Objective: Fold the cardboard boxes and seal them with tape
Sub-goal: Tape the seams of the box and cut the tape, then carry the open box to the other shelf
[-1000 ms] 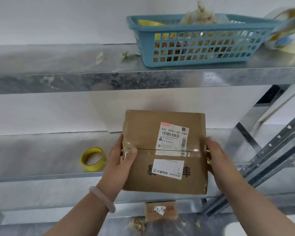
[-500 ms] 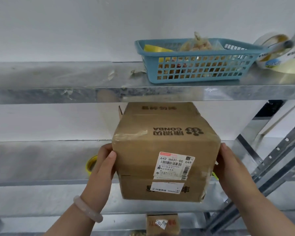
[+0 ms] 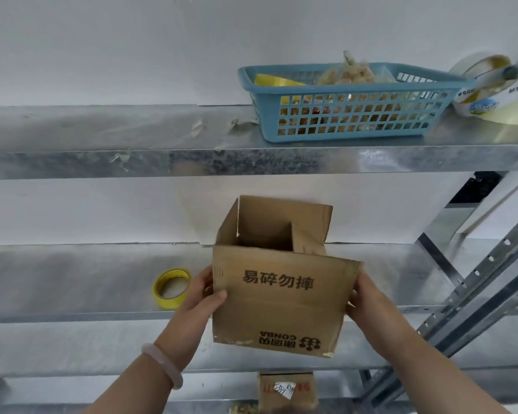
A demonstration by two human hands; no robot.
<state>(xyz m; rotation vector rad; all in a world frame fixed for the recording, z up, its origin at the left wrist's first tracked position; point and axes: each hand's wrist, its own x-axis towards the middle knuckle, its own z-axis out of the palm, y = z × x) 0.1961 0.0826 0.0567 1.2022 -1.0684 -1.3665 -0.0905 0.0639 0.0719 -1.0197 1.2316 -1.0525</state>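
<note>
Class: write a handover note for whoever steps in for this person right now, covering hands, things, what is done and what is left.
Left hand and right hand each grip a side of the brown cardboard box, held off the shelf.
The yellow tape roll lies on the grey metal middle shelf, left of the box.
Done: the box is formed; its underside is hidden.
Left: fold the open top flaps shut and tape them.

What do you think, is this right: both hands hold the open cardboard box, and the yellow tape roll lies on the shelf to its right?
Not quite. The head view shows the yellow tape roll on the shelf to the left of the cardboard box. The left hand and right hand do hold the open box.
</note>
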